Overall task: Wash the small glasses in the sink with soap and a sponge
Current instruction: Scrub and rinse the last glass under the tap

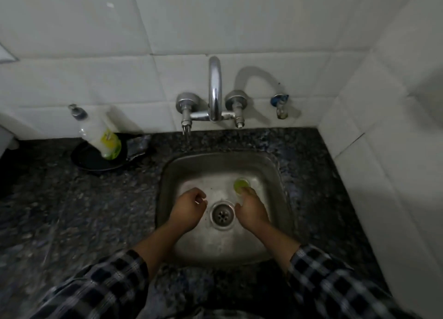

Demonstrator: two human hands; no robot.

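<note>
Both hands are down in the small steel sink (275, 172). My right hand (251, 211), just right of the drain (221, 214), grips a small clear glass (242, 185) whose mouth faces up toward me. Something green-yellow fills the mouth, perhaps the sponge. My left hand (189, 206) hovers left of the drain with fingers curled toward the thumb. A small glint shows between them, and I cannot tell whether it holds a clear glass. A soap pump bottle (100, 136) with a green label stands on the counter at the back left.
A chrome tap (215, 91) with two valves sticks out of the tiled wall above the sink, and water trickles from the left valve (185, 129). The soap bottle sits in a black dish (91, 163) on the dark granite counter (72, 211). A tiled side wall (383, 175) closes the right.
</note>
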